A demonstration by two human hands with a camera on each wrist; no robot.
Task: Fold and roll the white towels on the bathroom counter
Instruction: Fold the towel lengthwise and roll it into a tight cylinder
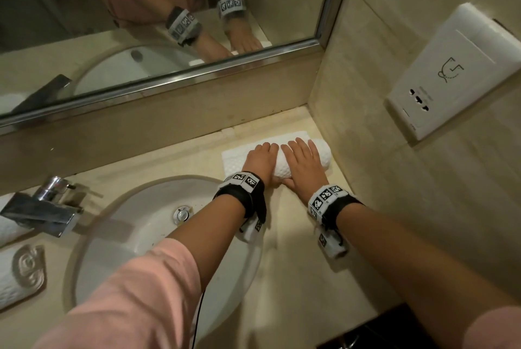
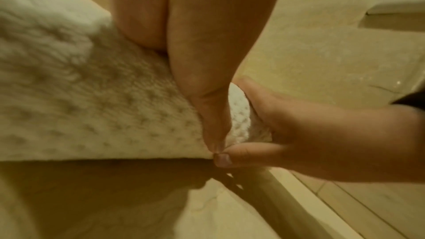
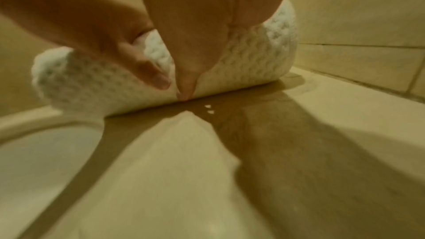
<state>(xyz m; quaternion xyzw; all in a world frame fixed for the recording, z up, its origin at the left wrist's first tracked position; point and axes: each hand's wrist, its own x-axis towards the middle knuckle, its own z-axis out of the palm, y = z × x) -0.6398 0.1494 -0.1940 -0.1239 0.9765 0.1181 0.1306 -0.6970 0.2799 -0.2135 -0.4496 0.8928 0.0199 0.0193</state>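
A white waffle-textured towel (image 1: 321, 151) lies at the counter's back right corner, most of it wound into a roll that runs left to right. A flat part (image 1: 235, 158) still spreads out to the left and behind. My left hand (image 1: 260, 161) curls over the roll's left half, and my right hand (image 1: 303, 163) lies over its middle. In the left wrist view the left thumb (image 2: 207, 97) presses the towel (image 2: 92, 106) on its near side, touching the right thumb (image 2: 241, 157). The right wrist view shows both thumbs meeting low on the roll (image 3: 241, 64).
A round white sink (image 1: 135, 238) with a chrome faucet (image 1: 42, 207) sits left of the towel. Two rolled white towels (image 1: 17, 278) lie at the far left. The tiled side wall with a socket panel (image 1: 451, 72) stands just right of the roll; the mirror (image 1: 169, 24) runs behind.
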